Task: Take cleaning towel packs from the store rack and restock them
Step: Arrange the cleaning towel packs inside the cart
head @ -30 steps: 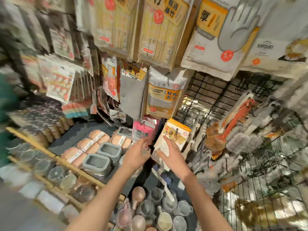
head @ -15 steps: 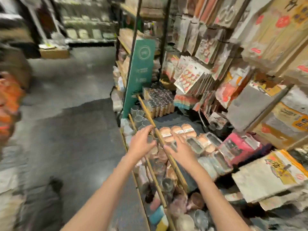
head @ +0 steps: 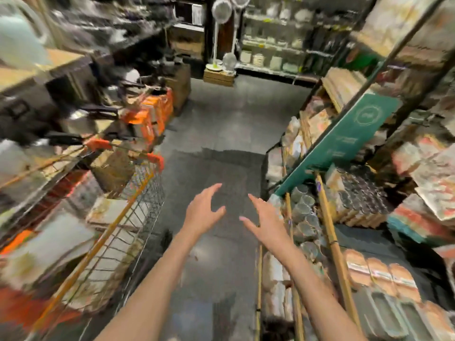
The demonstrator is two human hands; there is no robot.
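An aisle floor (head: pixel 221 124) runs ahead between a wire shopping cart (head: pixel 118 232) on the left, with flat packs (head: pixel 110 210) lying in it, and a store rack (head: pixel 330 232) on the right. Both hands are held out over the floor, the left hand (head: pixel 203 212) nearer the cart and the right hand (head: pixel 267 221) just beside the rack's front edge, apart from each other. A hanging sign (head: pixel 344 141) leans across the rack above rows of glass cups (head: pixel 305 217), and shelving (head: pixel 275 45) stands at the aisle's far end

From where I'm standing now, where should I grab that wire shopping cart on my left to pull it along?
Grip the orange-capped top rim at the near corner of the wire cart, coming from the right with your left hand. That corner juts toward the aisle. Both hands are free; the right hand hovers by the shelf.
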